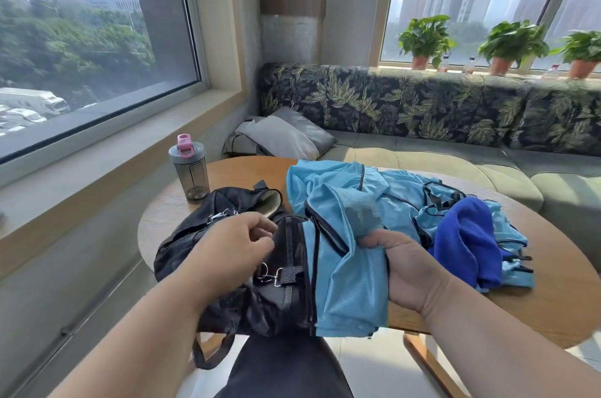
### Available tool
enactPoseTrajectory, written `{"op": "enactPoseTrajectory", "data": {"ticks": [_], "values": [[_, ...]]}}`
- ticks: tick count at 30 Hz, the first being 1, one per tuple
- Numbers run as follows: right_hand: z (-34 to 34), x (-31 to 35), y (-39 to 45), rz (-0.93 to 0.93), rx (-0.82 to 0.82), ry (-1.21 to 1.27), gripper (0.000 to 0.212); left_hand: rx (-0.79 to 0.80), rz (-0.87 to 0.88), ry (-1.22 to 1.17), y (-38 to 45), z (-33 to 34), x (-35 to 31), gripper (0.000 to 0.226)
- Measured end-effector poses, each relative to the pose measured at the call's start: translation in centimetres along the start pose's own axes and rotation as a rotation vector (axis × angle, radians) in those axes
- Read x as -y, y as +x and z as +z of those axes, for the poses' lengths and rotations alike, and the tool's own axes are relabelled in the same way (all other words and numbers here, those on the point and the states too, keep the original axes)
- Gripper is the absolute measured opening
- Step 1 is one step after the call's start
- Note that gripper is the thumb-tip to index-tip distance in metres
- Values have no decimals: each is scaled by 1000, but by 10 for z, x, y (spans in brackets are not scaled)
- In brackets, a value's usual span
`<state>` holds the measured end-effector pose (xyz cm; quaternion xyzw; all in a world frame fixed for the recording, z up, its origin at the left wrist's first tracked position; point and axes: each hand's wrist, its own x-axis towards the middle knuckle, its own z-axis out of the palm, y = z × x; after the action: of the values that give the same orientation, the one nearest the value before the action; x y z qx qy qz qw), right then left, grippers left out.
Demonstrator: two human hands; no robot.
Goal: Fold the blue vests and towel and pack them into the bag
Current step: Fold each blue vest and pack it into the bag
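Right hand (pixel 413 271) grips a light-blue vest (pixel 344 254) at desk (pixel 536 310) edge, hem dangling off. Left hand (pixel 234 251), fingers loosely curled & empty, hovers over black bag (pixel 227 287). Risk: slick mesh slips floorward, or drags royal-blue towel (pixel 468 241) w/ it.

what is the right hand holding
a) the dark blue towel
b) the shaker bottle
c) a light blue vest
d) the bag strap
c: the right hand has its fingers curled round a bunch of a light blue vest, while the dark blue towel lies untouched on the table.
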<state>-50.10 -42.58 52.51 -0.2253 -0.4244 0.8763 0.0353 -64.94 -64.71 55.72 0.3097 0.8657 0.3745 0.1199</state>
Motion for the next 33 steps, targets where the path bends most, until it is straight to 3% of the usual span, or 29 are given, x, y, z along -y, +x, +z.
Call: {"op": "enactPoseTrajectory", "data": {"ticks": [3,7,12,16,19,21,23,26,29,33], "values": [[-6,10,1,-27,5,6,52,46,-103,325,31,3,16,17],[-11,17,2,-55,56,30,54,353,-189,816,57,26,22,45],[-19,17,4,-65,127,76,62,424,-291,835,74,53,27,69],[-22,19,3,-79,178,119,86,434,-315,534,80,65,34,57],[-26,21,2,-91,187,138,85,236,-540,-173,79,74,47,58],[-27,21,1,-97,207,147,83,240,-622,-515,77,77,52,25],[-26,21,0,-103,228,152,81,271,-680,-706,78,82,56,3],[-23,21,-1,-104,268,153,77,333,-751,-966,85,77,51,16],[-23,23,-3,-104,285,147,77,428,-775,-908,91,71,41,29],[-28,25,-3,-89,348,141,64,383,-743,-387,96,79,43,27]]}}
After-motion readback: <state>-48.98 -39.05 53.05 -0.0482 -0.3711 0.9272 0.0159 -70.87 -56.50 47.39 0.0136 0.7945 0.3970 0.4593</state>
